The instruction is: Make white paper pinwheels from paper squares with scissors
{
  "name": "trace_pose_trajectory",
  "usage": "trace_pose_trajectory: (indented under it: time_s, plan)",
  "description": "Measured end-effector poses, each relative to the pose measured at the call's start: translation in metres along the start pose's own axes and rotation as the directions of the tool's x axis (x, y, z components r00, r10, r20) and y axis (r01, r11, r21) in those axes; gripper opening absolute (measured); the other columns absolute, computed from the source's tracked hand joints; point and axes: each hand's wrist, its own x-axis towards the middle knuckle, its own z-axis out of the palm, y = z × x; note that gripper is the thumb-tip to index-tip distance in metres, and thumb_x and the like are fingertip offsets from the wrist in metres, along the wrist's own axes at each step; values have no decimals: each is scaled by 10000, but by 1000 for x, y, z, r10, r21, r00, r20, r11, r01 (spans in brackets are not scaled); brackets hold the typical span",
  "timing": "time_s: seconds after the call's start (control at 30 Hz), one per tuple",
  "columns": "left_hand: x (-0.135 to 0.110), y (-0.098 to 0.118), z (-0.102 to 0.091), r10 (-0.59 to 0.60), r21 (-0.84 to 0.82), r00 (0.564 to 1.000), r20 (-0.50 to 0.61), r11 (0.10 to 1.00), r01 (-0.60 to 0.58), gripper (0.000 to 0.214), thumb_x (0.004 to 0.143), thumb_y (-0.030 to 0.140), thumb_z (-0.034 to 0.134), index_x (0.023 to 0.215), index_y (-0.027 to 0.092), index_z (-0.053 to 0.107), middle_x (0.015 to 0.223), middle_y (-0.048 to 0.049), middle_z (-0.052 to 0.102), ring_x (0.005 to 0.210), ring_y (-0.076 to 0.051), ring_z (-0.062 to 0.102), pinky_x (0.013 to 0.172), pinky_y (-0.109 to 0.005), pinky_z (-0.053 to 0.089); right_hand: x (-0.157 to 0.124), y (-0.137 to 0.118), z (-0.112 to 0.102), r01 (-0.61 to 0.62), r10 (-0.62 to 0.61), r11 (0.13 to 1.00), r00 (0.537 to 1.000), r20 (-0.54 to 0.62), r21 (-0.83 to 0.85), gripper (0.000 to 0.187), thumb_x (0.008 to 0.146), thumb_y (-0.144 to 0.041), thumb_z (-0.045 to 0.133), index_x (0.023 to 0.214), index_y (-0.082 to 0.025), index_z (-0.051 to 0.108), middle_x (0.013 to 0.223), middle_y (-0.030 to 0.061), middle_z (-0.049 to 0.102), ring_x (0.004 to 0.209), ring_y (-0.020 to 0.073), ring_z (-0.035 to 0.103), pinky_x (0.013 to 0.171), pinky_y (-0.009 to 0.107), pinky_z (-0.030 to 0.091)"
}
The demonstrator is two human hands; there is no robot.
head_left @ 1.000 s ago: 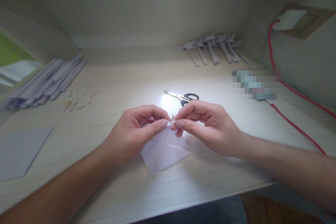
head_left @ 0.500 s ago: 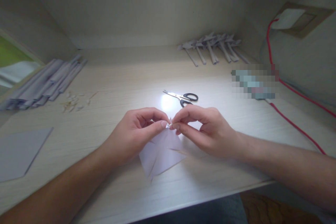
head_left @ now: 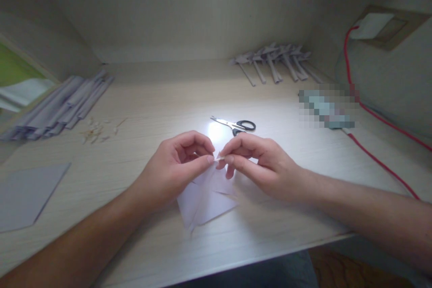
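Observation:
A pale paper square with slits cut in from its corners hangs tilted under my hands over the desk. My left hand is closed, its thumb and index finger pinching the paper at its upper edge. My right hand faces it, fingertips almost touching the left ones. Between the right thumb and index finger is a small thin white piece, partly hidden by the fingers. Just beyond the hands lie black-handled scissors.
Rolled paper tubes are piled at the left, with small white bits and thin sticks beside them. A stack of paper lies near left. Paper pinwheels rest at the back right. A blurred-out device has a red cable.
My fingertips have drawn slightly apart, so more of the thin white piece shows between them. The slit paper has shifted a little. The surrounding things have stayed in place.

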Motion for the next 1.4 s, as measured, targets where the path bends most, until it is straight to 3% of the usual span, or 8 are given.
trace_pose_trajectory:
  time_s: [0.27,0.6,0.73,0.87,1.1,1.4]
  plan:
    - [-1,5,0,53,109,998,18,993,-55,86,859,241,772,806,190,727,776,0,711,714,-130,633,645,-236,468,5,3,-2,-186,176,952,983,60,243,78,879,-215,767,913,-145,773,799,30,750,727,140,688,701,272,556]
    - [-3,2,-2,136,188,988,-73,975,-121,75,858,238,787,819,205,733,787,19,718,735,-128,640,660,-236,471,10,7,-6,-278,297,870,955,17,407,271,748,-328,921,845,-151,740,731,26,763,661,132,688,677,271,560]
    - [-7,4,-1,194,308,977,-88,938,-158,48,878,209,749,830,217,748,829,9,736,800,-150,663,753,-273,489,11,8,-6,-282,303,862,953,19,422,252,754,-305,915,846,-144,744,738,28,763,654,125,679,671,265,556]
    - [-7,7,1,334,387,941,-47,875,-291,30,867,194,748,845,210,763,916,-31,742,891,-185,685,836,-314,510,11,8,-6,-274,294,867,956,16,416,273,748,-325,921,845,-145,741,731,24,759,651,127,683,664,266,557]
    - [-6,4,3,474,529,881,4,747,-404,57,861,155,728,857,207,750,941,-53,718,895,-189,679,806,-317,530,8,8,-4,-265,276,902,961,18,340,287,776,-361,904,864,-151,729,712,27,758,682,153,713,695,296,572]
    - [-7,3,5,556,607,822,123,613,-506,101,846,103,708,895,190,720,952,-73,702,905,-206,651,829,-358,523,3,6,4,-194,199,959,980,-6,206,228,832,-344,859,853,-152,739,728,23,731,695,155,694,659,291,544]
